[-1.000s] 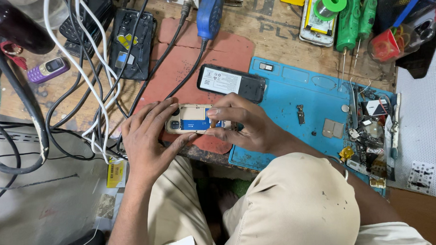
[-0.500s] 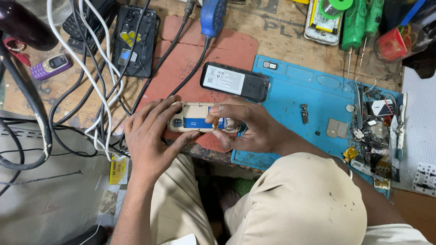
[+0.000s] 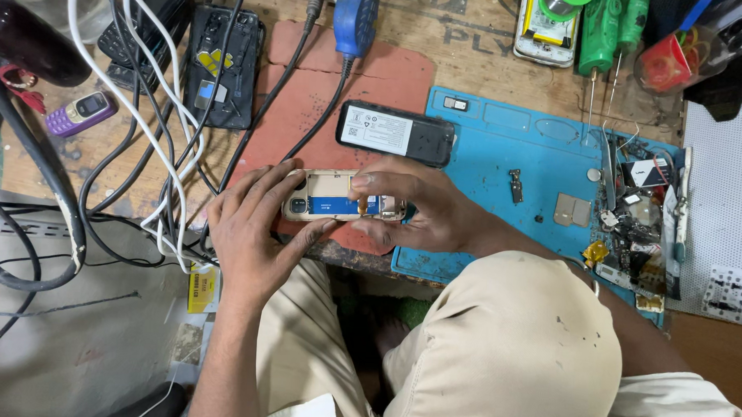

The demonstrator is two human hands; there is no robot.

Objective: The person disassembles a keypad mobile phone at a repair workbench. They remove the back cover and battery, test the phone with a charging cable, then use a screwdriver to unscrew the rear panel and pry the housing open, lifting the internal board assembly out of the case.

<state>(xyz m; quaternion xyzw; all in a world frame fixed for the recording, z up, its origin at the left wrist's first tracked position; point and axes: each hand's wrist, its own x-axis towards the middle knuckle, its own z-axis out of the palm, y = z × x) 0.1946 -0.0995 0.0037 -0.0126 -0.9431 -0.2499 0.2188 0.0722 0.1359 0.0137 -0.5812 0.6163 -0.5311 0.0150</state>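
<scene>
An opened phone point(image 3: 338, 204) with its back cover off, showing a pale frame and a blue part inside, lies flat at the front edge of a red mat point(image 3: 342, 92). My left hand point(image 3: 251, 229) grips its left end. My right hand point(image 3: 424, 210) holds its right end, the forefinger and thumb pinching over the blue part. Just behind the phone, a black battery point(image 3: 396, 133) with a white label lies across the border of the red mat and a blue work mat point(image 3: 513, 156).
Thick black and white cables point(image 3: 135, 134) hang over the left side. Another opened black phone point(image 3: 220, 67), a small purple phone point(image 3: 80, 112), green screwdrivers point(image 3: 607, 32) and a blue tool point(image 3: 356, 11) lie at the back. Loose small parts point(image 3: 634, 218) crowd the blue mat's right.
Both hands keep hold of the opened phone; it sits slightly more level and the right fingers have shifted over its blue part. The camera view has drifted a little.
</scene>
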